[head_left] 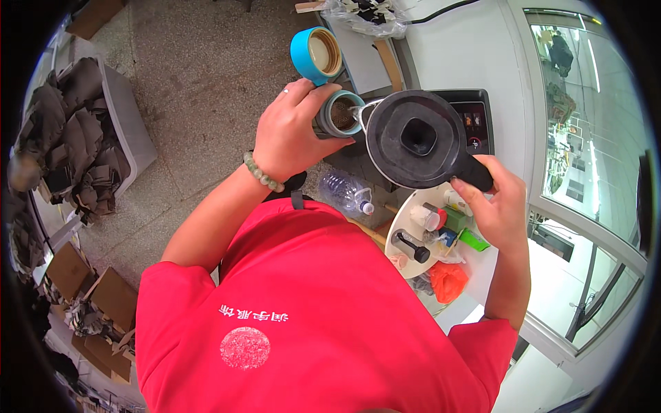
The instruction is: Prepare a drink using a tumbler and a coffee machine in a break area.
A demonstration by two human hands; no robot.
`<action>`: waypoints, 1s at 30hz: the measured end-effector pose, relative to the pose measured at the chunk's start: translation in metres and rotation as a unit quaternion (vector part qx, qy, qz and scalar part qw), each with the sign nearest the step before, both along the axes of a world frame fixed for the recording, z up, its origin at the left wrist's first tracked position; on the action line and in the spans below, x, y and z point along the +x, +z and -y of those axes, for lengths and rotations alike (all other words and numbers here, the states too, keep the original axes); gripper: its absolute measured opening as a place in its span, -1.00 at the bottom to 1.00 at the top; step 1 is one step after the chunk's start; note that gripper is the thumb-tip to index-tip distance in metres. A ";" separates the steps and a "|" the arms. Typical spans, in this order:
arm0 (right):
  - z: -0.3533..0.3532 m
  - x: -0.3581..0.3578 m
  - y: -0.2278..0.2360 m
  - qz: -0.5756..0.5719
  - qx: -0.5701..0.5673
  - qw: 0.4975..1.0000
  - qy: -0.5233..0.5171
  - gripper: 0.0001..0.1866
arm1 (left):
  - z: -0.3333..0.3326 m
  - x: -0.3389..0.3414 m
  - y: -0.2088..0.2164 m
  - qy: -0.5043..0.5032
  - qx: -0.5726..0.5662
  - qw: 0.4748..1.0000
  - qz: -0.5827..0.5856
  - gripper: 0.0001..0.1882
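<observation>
your left hand (289,134) has its fingers clamped on the flask (339,114); your right hand (497,203) grips the kettle (416,138), tilted so its spout meets the flask's mouth above the counter (454,48).

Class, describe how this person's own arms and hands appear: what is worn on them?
Both forearms are bare below short red sleeves. The left hand has a pale green beaded bracelet at the wrist and a thin ring on one finger. The right hand wears nothing visible.
</observation>
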State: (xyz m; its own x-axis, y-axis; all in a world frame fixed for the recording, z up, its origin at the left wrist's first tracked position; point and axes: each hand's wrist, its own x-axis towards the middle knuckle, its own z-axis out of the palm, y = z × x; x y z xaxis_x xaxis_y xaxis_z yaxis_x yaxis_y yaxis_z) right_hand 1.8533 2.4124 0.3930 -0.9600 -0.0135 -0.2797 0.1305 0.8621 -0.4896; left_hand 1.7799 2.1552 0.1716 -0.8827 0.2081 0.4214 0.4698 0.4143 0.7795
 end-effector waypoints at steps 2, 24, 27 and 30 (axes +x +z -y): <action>-0.001 -0.001 0.001 -0.007 0.007 1.000 0.010 -0.71 | 0.001 -0.001 0.002 0.001 -0.002 1.000 0.000 -0.25; 0.007 -0.011 0.020 -0.008 0.038 0.999 0.023 -0.73 | -0.002 -0.006 0.007 -0.005 0.010 1.000 -0.009 -0.27; 0.005 -0.012 0.021 -0.004 0.037 0.999 0.026 -0.72 | -0.004 -0.006 0.007 -0.004 0.015 1.000 -0.007 -0.26; 0.008 -0.015 0.025 -0.008 0.046 0.998 0.031 -0.71 | -0.005 -0.006 0.008 -0.004 0.019 1.000 0.000 -0.24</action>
State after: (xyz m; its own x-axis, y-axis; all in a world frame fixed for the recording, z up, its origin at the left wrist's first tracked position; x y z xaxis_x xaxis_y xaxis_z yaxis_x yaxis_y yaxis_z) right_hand 1.8386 2.4041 0.4177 -0.9623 -0.0484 -0.2675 0.0683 0.9095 -0.4100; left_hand 1.7734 2.1598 0.1797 -0.8814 0.1981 0.4288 0.4724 0.3804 0.7951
